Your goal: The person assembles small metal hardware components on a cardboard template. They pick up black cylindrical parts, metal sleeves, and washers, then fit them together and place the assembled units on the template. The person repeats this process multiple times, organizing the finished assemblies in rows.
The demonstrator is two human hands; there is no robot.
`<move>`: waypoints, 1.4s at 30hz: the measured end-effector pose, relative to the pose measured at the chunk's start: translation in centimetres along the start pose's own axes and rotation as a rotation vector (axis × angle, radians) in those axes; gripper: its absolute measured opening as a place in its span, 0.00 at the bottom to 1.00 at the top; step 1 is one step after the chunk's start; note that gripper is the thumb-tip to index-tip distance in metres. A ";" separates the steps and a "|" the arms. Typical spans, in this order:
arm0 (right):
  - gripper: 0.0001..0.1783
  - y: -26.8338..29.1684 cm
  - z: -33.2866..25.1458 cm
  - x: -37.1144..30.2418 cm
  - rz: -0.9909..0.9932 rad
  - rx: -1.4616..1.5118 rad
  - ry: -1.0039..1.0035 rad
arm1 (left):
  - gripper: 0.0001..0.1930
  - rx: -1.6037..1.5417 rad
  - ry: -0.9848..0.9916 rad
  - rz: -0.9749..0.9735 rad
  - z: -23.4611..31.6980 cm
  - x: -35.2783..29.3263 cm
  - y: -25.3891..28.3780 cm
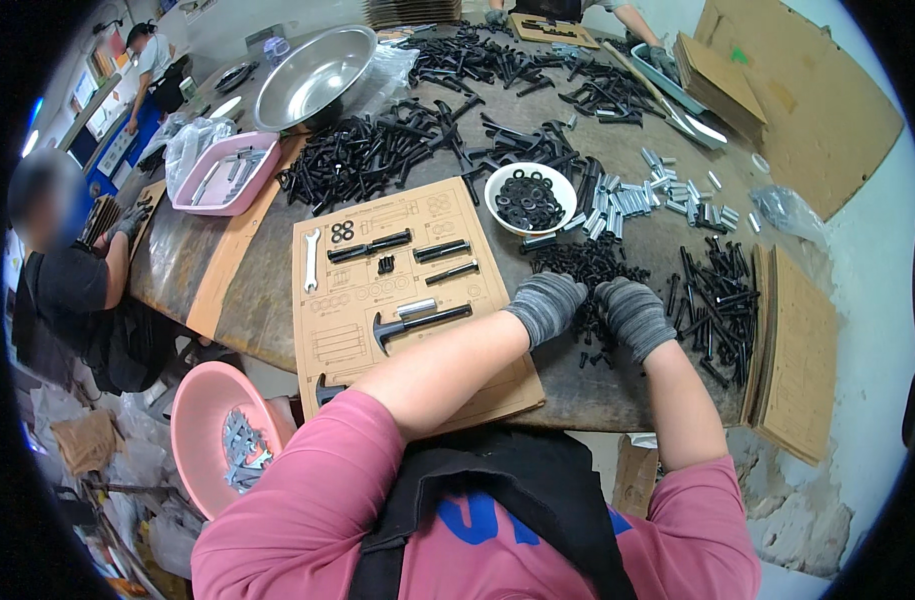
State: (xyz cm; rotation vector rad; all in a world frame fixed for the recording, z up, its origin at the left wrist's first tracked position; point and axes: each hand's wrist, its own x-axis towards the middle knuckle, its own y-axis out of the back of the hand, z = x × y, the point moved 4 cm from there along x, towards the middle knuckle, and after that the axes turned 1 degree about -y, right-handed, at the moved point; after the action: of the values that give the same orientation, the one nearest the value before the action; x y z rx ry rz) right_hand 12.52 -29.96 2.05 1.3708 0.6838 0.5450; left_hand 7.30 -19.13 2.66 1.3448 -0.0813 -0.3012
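My left hand (547,307), in a grey knit glove, reaches into a pile of short black screws (599,262) on the table. My right hand (636,316), gloved alike, is at the same pile's right side. Both sets of fingers look curled in; whatever they hold is hidden. Under my left forearm lies a printed cardboard sheet (362,290). On it sit an open-end wrench (312,260), black washers (342,231), long black bolts (369,246), short screws (385,264), a silver sleeve (416,308) and a black T-shaped bolt (417,323).
A white bowl of black washers (529,200) stands beyond my hands. Silver sleeves (627,200), long black screws (717,300) and heaped black bolts (372,155) surround it. Stacked cardboard (797,350) stands right. A pink tub of wrenches (202,420) sits lower left. Co-workers sit left and far.
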 end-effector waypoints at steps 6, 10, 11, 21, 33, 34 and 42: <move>0.10 1.5 1.2 -0.2 0.134 0.384 0.029 | 0.14 -0.244 0.072 0.175 -3.4 -3.4 2.3; 0.10 2.8 0.8 -0.1 0.196 0.594 0.036 | 0.11 -0.305 0.174 0.321 -8.4 -9.6 5.1; 0.09 3.3 0.2 0.2 0.189 0.622 0.050 | 0.10 -0.293 0.228 0.359 -10.4 -11.4 5.0; 0.08 6.4 -12.1 5.7 0.168 0.732 0.418 | 0.11 -0.348 0.739 0.193 -22.0 -24.0 2.0; 0.08 3.8 -30.2 12.6 0.260 0.190 0.621 | 0.09 -0.285 0.575 0.112 -24.2 -23.8 2.1; 0.08 3.8 -31.4 12.3 0.258 0.170 0.639 | 0.10 -0.265 0.581 0.136 -24.0 -24.1 2.0; 0.07 4.2 -32.1 11.4 0.282 -0.004 0.747 | 0.16 -0.436 0.646 0.343 -24.2 -25.0 1.8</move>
State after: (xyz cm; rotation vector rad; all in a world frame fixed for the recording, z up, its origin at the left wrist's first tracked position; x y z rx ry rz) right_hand -2.44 0.86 2.77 1.2541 1.0851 1.3160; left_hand -10.81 10.61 1.79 0.9191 0.2798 0.3935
